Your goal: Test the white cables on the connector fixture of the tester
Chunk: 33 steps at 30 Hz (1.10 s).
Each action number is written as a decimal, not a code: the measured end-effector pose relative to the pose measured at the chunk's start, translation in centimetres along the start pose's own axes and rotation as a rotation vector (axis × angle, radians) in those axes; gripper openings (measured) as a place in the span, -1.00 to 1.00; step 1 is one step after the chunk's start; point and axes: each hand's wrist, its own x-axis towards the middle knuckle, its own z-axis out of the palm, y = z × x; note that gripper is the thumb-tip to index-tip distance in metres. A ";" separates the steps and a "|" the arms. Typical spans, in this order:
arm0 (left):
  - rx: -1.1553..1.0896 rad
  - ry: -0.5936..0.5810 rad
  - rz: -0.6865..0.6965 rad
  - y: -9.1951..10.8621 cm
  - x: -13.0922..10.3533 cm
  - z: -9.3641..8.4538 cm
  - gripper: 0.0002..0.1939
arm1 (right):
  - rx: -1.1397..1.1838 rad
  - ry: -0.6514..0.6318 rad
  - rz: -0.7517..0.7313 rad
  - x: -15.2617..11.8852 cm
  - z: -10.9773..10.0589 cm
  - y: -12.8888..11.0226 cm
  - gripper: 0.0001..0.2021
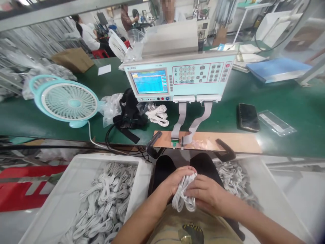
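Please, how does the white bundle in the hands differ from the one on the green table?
The held bundle is gripped by the left hand and right hand; the table bundle lies unheld. The held bundle appears larger in view than the table bundle. Both are whitish cable wound into loops.

Coiled white cable (179, 200): partly covered by fingers of right hand (208, 193); its ends can't be made out. Left bin (141, 176) and right bin (274, 189) both cut by bottom edge; right forearm hides some of the latter. Screen (149, 81) lettering and keypad (186, 75) labels too small to read. Person opposite (180, 17) mostly behind tester (203, 88), head cropped at top.
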 end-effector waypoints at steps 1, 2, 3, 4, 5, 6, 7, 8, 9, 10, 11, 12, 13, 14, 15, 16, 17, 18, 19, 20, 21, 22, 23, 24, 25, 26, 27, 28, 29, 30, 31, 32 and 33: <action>0.054 0.015 0.041 -0.2 -0.2 0.1 -0.79 | 0.069 0.023 0.022 0.0 0.2 0.2 -0.81; 0.131 0.050 0.102 -0.4 -0.5 0.1 -0.76 | 0.137 0.056 0.059 -0.1 0.5 0.4 -0.84; 0.226 0.107 0.179 -0.6 -0.9 0.1 -0.74 | 0.195 0.103 0.108 -0.1 0.7 0.7 -0.85; 0.333 0.177 0.266 -0.7 -1.3 0.0 -0.72 | 0.240 0.153 0.160 0.0 0.9 0.9 -0.85; 0.440 0.253 0.353 -0.7 -1.8 -0.1 -0.72 | 0.271 0.198 0.201 0.1 1.1 1.1 -0.85; 0.542 0.319 0.438 -0.7 -2.3 -0.2 -0.73 | 0.290 0.226 0.227 0.2 1.3 1.3 -0.84; 0.629 0.370 0.517 -0.5 -2.8 -0.4 -0.74 | 0.294 0.237 0.239 0.4 1.4 1.5 -0.84; 0.695 0.407 0.588 -0.3 -3.4 -0.6 -0.76 | 0.280 0.239 0.242 0.6 1.5 1.6 -0.83; 0.746 0.429 0.651 0.1 -3.9 -0.7 -0.79 | 0.252 0.235 0.241 0.9 1.7 1.8 -0.82; 0.786 0.444 0.701 0.5 -4.4 -0.7 -0.81 | 0.216 0.232 0.244 1.1 1.8 2.0 -0.81; 0.818 0.445 0.729 1.0 -4.9 -0.6 -0.84 | 0.177 0.233 0.255 1.2 2.0 2.2 -0.80; 0.846 0.431 0.730 1.4 -5.2 -0.5 -0.87 | 0.138 0.230 0.270 1.4 2.3 2.4 -0.79; 0.872 0.407 0.709 1.8 -5.5 -0.3 -0.90 | 0.100 0.218 0.283 1.5 2.6 2.7 -0.78; 0.892 0.383 0.682 2.2 -5.7 -0.1 -0.92 | 0.064 0.200 0.289 1.6 2.8 2.9 -0.77; 0.909 0.363 0.658 2.4 -5.8 0.1 -0.91 | 0.032 0.180 0.288 1.7 3.1 3.2 -0.77; 0.921 0.357 0.644 2.6 -5.8 0.2 -0.91 | -0.001 0.163 0.282 1.8 3.4 3.4 -0.77; 0.928 0.360 0.640 2.8 -5.8 0.3 -0.90 | -0.032 0.152 0.275 1.9 3.6 3.6 -0.78; 0.926 0.366 0.640 2.8 -5.6 0.3 -0.90 | -0.063 0.152 0.271 1.9 3.8 3.8 -0.77; 0.913 0.366 0.628 2.9 -5.4 0.1 -0.89 | -0.090 0.159 0.268 1.9 3.9 3.9 -0.76; 0.883 0.355 0.585 2.8 -5.1 -0.1 -0.88 | -0.108 0.169 0.268 1.9 4.0 4.0 -0.75; 0.826 0.335 0.515 2.8 -4.8 -0.5 -0.87 | -0.118 0.180 0.270 1.8 4.2 4.0 -0.74; 0.742 0.309 0.430 2.7 -4.5 -0.9 -0.84 | -0.119 0.192 0.271 1.7 4.3 4.0 -0.74; 0.642 0.280 0.343 2.7 -4.2 -1.3 -0.82 | -0.112 0.200 0.271 1.5 4.5 4.0 -0.74; 0.547 0.250 0.268 2.6 -3.9 -1.7 -0.79 | -0.099 0.209 0.270 1.4 4.7 4.0 -0.74; 0.477 0.227 0.221 2.5 -3.7 -2.0 -0.77 | -0.083 0.221 0.276 1.2 4.9 4.0 -0.75; 0.445 0.214 0.209 2.4 -3.6 -2.3 -0.75 | -0.070 0.238 0.290 1.0 5.2 4.1 -0.77; 0.452 0.210 0.219 2.4 -3.5 -2.5 -0.75 | -0.060 0.257 0.309 0.8 5.4 4.2 -0.79; 0.480 0.214 0.233 2.4 -3.5 -2.6 -0.75 | -0.056 0.270 0.327 0.7 5.6 4.2 -0.81; 0.509 0.220 0.238 2.4 -3.5 -2.7 -0.74 | -0.056 0.279 0.330 0.6 5.7 4.3 -0.82; 0.523 0.221 0.231 2.5 -3.6 -2.8 -0.74 | -0.061 0.281 0.310 0.6 5.8 4.3 -0.84; 0.509 0.216 0.209 2.5 -3.6 -2.9 -0.73 | -0.065 0.274 0.267 0.7 5.7 4.2 -0.85; 0.472 0.204 0.177 2.5 -3.6 -2.9 -0.72 | -0.065 0.263 0.214 0.8 5.5 4.1 -0.84; 0.420 0.186 0.143 2.5 -3.5 -3.0 -0.71 | -0.057 0.247 0.167 1.0 5.3 4.0 -0.82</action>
